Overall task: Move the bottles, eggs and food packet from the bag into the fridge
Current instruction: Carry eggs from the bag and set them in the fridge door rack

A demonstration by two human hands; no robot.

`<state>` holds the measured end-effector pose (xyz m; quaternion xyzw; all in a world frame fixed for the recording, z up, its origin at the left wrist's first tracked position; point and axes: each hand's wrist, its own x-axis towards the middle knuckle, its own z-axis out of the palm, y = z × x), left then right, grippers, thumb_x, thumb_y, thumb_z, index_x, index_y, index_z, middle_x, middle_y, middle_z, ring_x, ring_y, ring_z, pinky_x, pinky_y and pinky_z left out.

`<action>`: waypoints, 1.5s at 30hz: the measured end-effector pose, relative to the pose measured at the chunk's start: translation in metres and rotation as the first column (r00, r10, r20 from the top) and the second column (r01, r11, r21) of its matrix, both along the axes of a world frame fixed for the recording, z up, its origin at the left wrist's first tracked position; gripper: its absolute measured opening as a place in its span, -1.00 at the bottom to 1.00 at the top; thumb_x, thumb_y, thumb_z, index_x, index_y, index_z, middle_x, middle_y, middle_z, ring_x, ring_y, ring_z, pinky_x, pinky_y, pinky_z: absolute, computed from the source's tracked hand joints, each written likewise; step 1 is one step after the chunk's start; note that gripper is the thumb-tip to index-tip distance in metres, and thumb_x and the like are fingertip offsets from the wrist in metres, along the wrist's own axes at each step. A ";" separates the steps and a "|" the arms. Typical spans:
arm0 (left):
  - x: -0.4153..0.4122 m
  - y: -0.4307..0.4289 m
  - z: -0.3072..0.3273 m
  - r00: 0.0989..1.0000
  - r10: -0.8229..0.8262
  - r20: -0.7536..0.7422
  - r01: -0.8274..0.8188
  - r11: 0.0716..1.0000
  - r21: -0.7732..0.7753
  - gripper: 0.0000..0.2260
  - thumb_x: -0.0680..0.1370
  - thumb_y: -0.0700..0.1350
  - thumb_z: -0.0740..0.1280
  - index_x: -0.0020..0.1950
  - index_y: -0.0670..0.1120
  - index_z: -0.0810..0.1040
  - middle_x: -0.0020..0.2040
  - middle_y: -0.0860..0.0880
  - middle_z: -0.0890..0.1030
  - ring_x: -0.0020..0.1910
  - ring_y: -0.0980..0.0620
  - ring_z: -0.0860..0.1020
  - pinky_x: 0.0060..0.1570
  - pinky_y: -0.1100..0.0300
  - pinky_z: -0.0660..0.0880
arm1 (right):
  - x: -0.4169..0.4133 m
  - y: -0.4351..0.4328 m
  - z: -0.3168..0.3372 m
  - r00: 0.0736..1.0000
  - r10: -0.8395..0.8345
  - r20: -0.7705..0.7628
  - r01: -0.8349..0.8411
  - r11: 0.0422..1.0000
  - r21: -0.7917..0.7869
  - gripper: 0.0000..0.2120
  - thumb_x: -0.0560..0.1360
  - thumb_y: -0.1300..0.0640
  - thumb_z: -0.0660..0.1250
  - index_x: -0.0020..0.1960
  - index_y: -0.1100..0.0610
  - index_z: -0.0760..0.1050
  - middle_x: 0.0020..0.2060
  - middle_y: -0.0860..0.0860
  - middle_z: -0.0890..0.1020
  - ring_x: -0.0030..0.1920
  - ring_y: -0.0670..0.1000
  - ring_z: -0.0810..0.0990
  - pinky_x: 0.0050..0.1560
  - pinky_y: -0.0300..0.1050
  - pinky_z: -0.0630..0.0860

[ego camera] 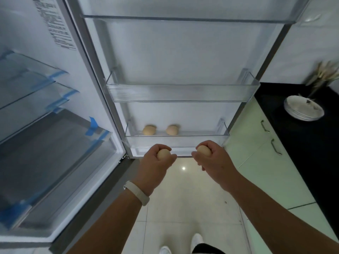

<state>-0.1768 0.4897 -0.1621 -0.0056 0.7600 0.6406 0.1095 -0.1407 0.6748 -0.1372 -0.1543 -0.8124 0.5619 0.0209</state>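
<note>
Eggs [163,154] — within left grip [155,163], right grip [212,159]

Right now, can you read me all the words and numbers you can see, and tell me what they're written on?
Sticker on the fridge's inside wall: many lines of print, all too small and blurred to read.
Eggs, door shelves, plates, wristband: no writing shows on them.
</note>
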 end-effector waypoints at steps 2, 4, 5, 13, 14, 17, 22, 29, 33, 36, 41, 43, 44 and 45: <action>-0.011 0.003 -0.002 1.000 -0.013 0.003 0.013 1.000 -0.004 -0.84 0.42 0.03 0.50 -0.05 0.13 0.58 -0.06 -0.11 0.64 -0.07 -0.23 0.64 -0.33 0.23 0.51 | -0.008 0.002 -0.003 1.000 0.000 0.001 0.000 1.000 0.001 -0.89 0.44 0.11 0.44 -0.11 0.05 0.52 -0.30 0.06 0.58 -0.38 -0.05 0.51 -0.40 -0.21 0.50; -0.021 0.008 -0.005 0.999 -0.036 0.009 0.037 0.999 -0.023 -0.82 0.40 0.05 0.49 -0.05 0.13 0.58 -0.08 -0.08 0.64 -0.09 -0.21 0.65 -0.31 0.21 0.51 | -0.015 0.007 -0.008 1.000 -0.004 0.004 0.004 1.000 0.003 -0.89 0.44 0.10 0.45 -0.12 0.05 0.52 -0.30 0.05 0.59 -0.38 -0.06 0.51 -0.40 -0.21 0.51; -0.026 0.012 -0.006 0.999 -0.040 0.018 0.040 0.999 -0.026 -0.83 0.41 0.02 0.49 -0.04 0.11 0.58 -0.09 -0.07 0.64 -0.10 -0.20 0.65 -0.31 0.21 0.50 | -0.020 0.010 -0.012 1.000 -0.007 0.011 0.007 1.000 0.008 -0.89 0.43 0.10 0.45 -0.12 0.04 0.52 -0.30 0.06 0.59 -0.38 -0.06 0.52 -0.39 -0.19 0.52; -0.071 0.039 -0.001 0.990 -0.079 0.119 0.076 0.997 0.030 -0.86 0.51 -0.14 0.41 0.06 -0.06 0.57 -0.15 -0.01 0.60 -0.22 0.07 0.61 -0.27 0.22 0.49 | -0.072 0.040 -0.023 0.998 0.001 0.057 -0.001 1.000 0.004 -0.87 0.44 0.07 0.43 -0.08 0.03 0.51 -0.20 0.06 0.61 -0.28 -0.01 0.56 -0.23 0.01 0.60; -0.078 0.043 0.001 0.985 -0.100 0.137 0.095 0.995 0.042 -0.87 0.55 -0.16 0.36 0.09 -0.08 0.57 -0.13 -0.01 0.60 -0.21 0.08 0.61 -0.26 0.23 0.48 | -0.080 0.044 -0.022 0.998 0.018 0.063 -0.019 1.000 0.005 -0.88 0.45 0.07 0.42 -0.07 0.02 0.50 -0.18 0.05 0.60 -0.25 0.00 0.57 -0.19 0.05 0.61; -0.101 0.054 0.005 0.969 -0.151 0.195 0.145 0.988 0.045 -0.86 0.63 -0.18 0.24 0.11 -0.07 0.58 -0.08 -0.03 0.61 -0.15 0.06 0.63 -0.25 0.25 0.49 | -0.101 0.060 -0.020 0.993 0.076 0.085 -0.076 0.997 -0.001 -0.90 0.47 0.11 0.36 -0.04 0.02 0.47 -0.15 0.05 0.59 -0.21 0.02 0.57 -0.13 0.10 0.61; -0.129 0.079 0.007 0.955 -0.240 0.177 0.255 0.965 -0.066 -0.86 0.64 -0.15 0.24 0.13 0.02 0.56 -0.03 -0.01 0.62 -0.05 0.03 0.61 -0.16 0.23 0.53 | -0.126 0.088 -0.025 0.971 0.163 0.174 -0.169 0.986 0.018 -0.88 0.44 0.10 0.27 -0.03 -0.06 0.45 -0.12 0.02 0.59 -0.11 0.07 0.62 -0.01 0.12 0.63; -0.161 0.095 -0.005 0.964 -0.258 0.065 0.259 0.852 -0.455 -0.85 0.50 -0.11 0.35 -0.25 -0.10 0.50 -0.35 0.02 0.47 -0.39 0.12 0.36 -0.30 0.26 0.39 | -0.158 0.109 -0.038 0.943 0.218 0.251 -0.267 0.947 0.180 -0.81 0.42 0.07 0.30 0.03 -0.05 0.50 -0.14 -0.06 0.61 -0.16 -0.08 0.58 -0.18 -0.14 0.49; -0.175 0.097 -0.015 0.942 -0.323 0.095 0.318 0.762 -0.563 -0.90 0.48 -0.06 0.43 -0.14 -0.02 0.54 -0.20 0.03 0.53 -0.23 0.09 0.44 -0.19 0.29 0.43 | -0.172 0.112 -0.047 0.919 0.291 0.267 -0.371 0.868 0.331 -0.94 0.44 0.06 0.36 -0.18 -0.03 0.49 -0.31 -0.11 0.54 -0.27 -0.12 0.51 -0.28 -0.20 0.40; -0.184 0.099 -0.022 0.900 -0.404 0.165 0.408 0.644 -0.648 -0.74 0.47 0.02 0.47 0.11 -0.02 0.61 0.01 0.01 0.64 0.02 0.00 0.57 0.12 0.09 0.48 | -0.179 0.114 -0.056 0.889 0.341 0.305 -0.444 0.803 0.397 -0.86 0.43 0.00 0.40 -0.05 0.00 0.54 -0.25 -0.12 0.55 -0.19 -0.09 0.54 -0.21 -0.16 0.44; -0.196 0.105 -0.034 0.808 -0.541 0.235 0.497 0.411 -0.764 -0.69 0.46 0.08 0.46 0.15 0.04 0.54 0.03 0.04 0.61 0.02 -0.01 0.55 0.07 0.11 0.48 | -0.196 0.112 -0.068 0.790 0.482 0.379 -0.610 0.555 0.566 -0.80 0.45 -0.02 0.38 -0.01 0.04 0.44 -0.13 -0.04 0.56 -0.12 0.01 0.54 -0.19 -0.14 0.36; -0.201 0.107 -0.038 0.783 -0.565 0.260 0.515 0.354 -0.781 -0.68 0.47 0.08 0.46 0.17 0.05 0.53 0.05 0.02 0.60 0.02 -0.03 0.54 0.07 0.09 0.48 | -0.200 0.110 -0.071 0.776 0.503 0.381 -0.621 0.502 0.603 -0.79 0.46 -0.04 0.38 -0.03 0.01 0.42 -0.15 -0.06 0.53 -0.12 0.00 0.54 -0.16 -0.15 0.33; -0.202 0.108 -0.039 0.770 -0.576 0.274 0.527 0.333 -0.782 -0.66 0.47 0.07 0.46 0.19 0.05 0.52 0.07 0.02 0.60 0.04 -0.05 0.54 0.08 0.08 0.48 | -0.201 0.109 -0.074 0.768 0.509 0.389 -0.628 0.481 0.612 -0.78 0.46 -0.07 0.38 -0.03 0.01 0.42 -0.16 -0.08 0.51 -0.13 -0.02 0.52 -0.15 -0.16 0.32; -0.204 0.109 -0.040 0.756 -0.589 0.287 0.537 0.306 -0.786 -0.64 0.48 0.07 0.45 0.23 0.04 0.50 0.10 0.01 0.60 0.07 -0.06 0.54 0.10 0.09 0.47 | -0.202 0.108 -0.075 0.760 0.510 0.403 -0.637 0.464 0.616 -0.75 0.46 -0.10 0.38 -0.01 0.02 0.42 -0.16 -0.10 0.49 -0.15 -0.04 0.49 -0.15 -0.17 0.32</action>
